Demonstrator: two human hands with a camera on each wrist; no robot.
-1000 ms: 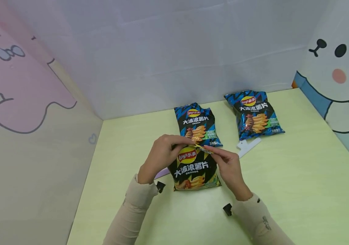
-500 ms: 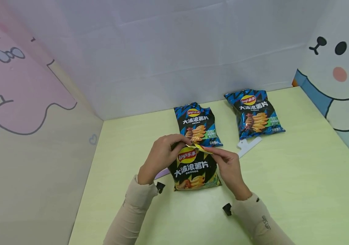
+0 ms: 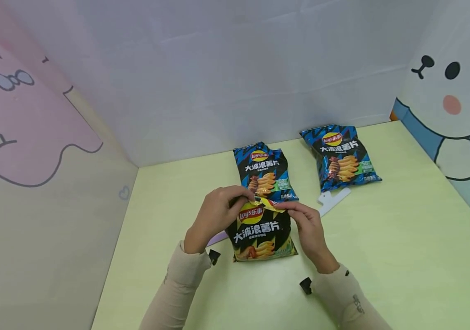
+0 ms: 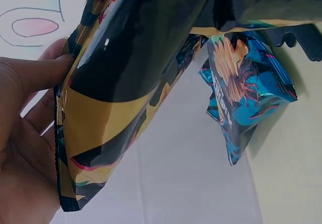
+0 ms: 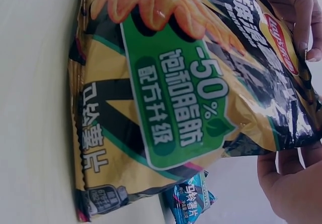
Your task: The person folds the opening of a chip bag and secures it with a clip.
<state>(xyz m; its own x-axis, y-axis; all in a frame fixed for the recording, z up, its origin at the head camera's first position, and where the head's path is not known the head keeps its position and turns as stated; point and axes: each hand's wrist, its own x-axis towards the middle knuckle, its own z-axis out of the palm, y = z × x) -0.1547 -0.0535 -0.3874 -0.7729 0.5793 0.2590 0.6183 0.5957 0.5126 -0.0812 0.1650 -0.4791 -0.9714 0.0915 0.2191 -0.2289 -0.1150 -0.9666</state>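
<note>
A black and yellow Lay's chip bag [image 3: 259,234] stands close in front of me, its front facing up towards the head camera. My left hand [image 3: 214,214] pinches its top edge on the left. On the right, the fingers and thumb of my right hand [image 3: 308,231] pinch the same edge. Between the hands the top edge is folded over, showing a yellow and red strip [image 3: 271,204]. From the left wrist, the bag [image 4: 126,58] bulges beside the thumb of the left hand [image 4: 30,118]. In the right wrist view, right-hand fingers [image 5: 294,183] curl behind the bag's top.
Just behind lies a blue chip bag [image 3: 265,172]; another blue chip bag [image 3: 342,158] lies at the back right. A white clip [image 3: 335,200] is in front of the latter. A purple clip [image 3: 217,238] is partly hidden behind the held bag. A wall bounds the pale table [image 3: 404,256].
The folded strip at the bag's top has turned forward and shows more yellow and red. Both hands stay at the top edge. The head view has tilted slightly.
</note>
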